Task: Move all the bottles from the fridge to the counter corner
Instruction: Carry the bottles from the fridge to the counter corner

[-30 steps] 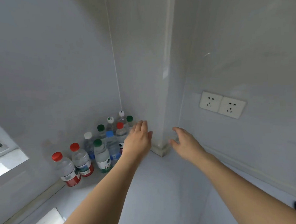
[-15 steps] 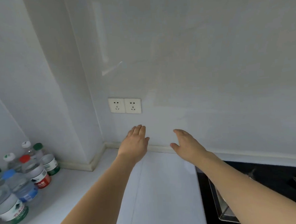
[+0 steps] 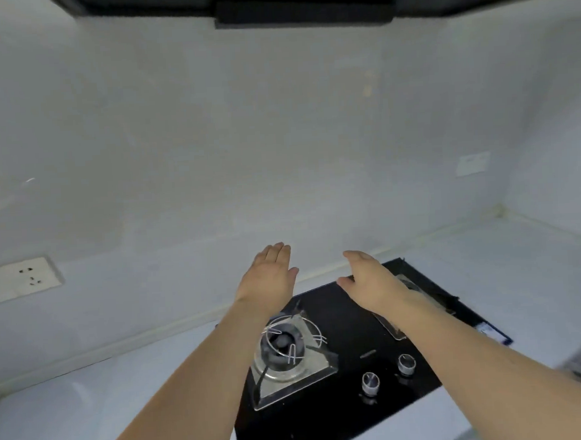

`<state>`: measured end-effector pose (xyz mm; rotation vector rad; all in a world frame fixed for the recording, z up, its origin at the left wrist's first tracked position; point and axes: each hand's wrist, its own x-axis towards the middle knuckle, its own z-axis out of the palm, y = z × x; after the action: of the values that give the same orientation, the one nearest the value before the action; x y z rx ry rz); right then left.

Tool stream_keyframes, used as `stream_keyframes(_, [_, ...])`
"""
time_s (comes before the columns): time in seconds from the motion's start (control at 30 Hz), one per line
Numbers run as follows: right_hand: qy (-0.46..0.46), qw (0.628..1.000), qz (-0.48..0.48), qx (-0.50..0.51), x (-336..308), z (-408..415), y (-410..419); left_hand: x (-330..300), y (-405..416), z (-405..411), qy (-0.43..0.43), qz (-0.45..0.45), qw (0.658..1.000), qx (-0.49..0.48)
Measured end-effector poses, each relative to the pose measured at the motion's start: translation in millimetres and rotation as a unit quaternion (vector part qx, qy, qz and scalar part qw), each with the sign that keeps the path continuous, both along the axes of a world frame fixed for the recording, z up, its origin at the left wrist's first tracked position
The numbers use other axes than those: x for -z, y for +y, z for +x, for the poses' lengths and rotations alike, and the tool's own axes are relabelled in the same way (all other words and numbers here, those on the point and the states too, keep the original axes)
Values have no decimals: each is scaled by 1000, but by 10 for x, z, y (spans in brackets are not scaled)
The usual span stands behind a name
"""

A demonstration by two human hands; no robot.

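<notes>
Head view: left hand [image 3: 268, 281] & right hand [image 3: 370, 283] both reach fwd w/ fingers straight and relaxed, nothing held, hovering above a black gas hob [image 3: 345, 395] set in the white counter [image 3: 90, 415]. Bottles and fridge aren't in shot, so can't tell where they are; no containers visible either. Near burner [image 3: 282, 351] sits on a glass plate, two knobs [image 3: 388, 373] toward the front, double socket [image 3: 19, 279] on wall at left, dark hood [image 3: 304, 3] up top.

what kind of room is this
A home kitchen, most likely: a black gas hob set in a white counter, a range hood above it, and wall sockets on the backsplash.
</notes>
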<state>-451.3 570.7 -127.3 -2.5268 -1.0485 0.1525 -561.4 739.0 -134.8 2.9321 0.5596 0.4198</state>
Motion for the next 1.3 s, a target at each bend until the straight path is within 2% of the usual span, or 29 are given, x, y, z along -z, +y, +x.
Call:
stream_keyframes(0.3, [-17, 985, 17, 168, -174, 769, -2195, -149, -1909, 1371, -37, 0, 984, 172])
stream_keyframes(0.57, [-18, 950, 13, 310, -251, 1009, -3780, -239, -3440, 2234, -52, -6, 943, 329])
stream_keyframes(0.93, [-19, 902, 43, 428, -199, 1446, -5107, -126, -4850, 3204, -36, 6, 894, 447])
stream_keyframes(1.3, [-22, 863, 83, 498, -201, 2833, -6115, -273, -5905, 4788, -42, -4, 866, 498])
